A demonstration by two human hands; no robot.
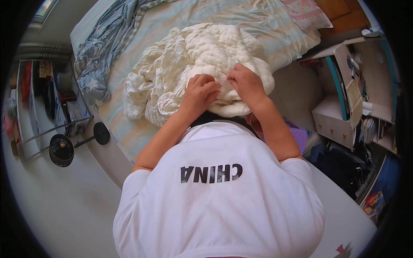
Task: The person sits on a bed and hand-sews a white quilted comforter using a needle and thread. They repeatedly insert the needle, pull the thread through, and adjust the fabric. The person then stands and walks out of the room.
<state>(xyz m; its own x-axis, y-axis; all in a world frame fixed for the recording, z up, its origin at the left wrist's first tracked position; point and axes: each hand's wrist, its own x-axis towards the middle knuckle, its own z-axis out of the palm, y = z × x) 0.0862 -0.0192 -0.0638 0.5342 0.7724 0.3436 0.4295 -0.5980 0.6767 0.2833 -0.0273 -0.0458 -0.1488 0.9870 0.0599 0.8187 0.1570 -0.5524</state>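
Observation:
A bunched cream quilt (213, 48) lies heaped at the near edge of the bed, in front of my body. Its left part is a thinner, crumpled white fabric (151, 77) with a faint pattern, perhaps a cover. My left hand (201, 92) rests on the quilt near its front, fingers bent, with a bit of the pale fabric at the fingertips. To its right, my right hand (243, 82) has its thumb and fingers curled together at the quilt's surface. The two hands are a short gap apart. Whether either one pinches the fabric is hard to tell.
The bed (122, 129) has a striped sheet. A blue-grey patterned cloth (100, 51) lies along its left side, a pink-and-white pillow (306, 13) at the top right. A black fan (61, 150) and shelves stand left; a purple container (297, 137) and a drawer cabinet (334, 129) stand right.

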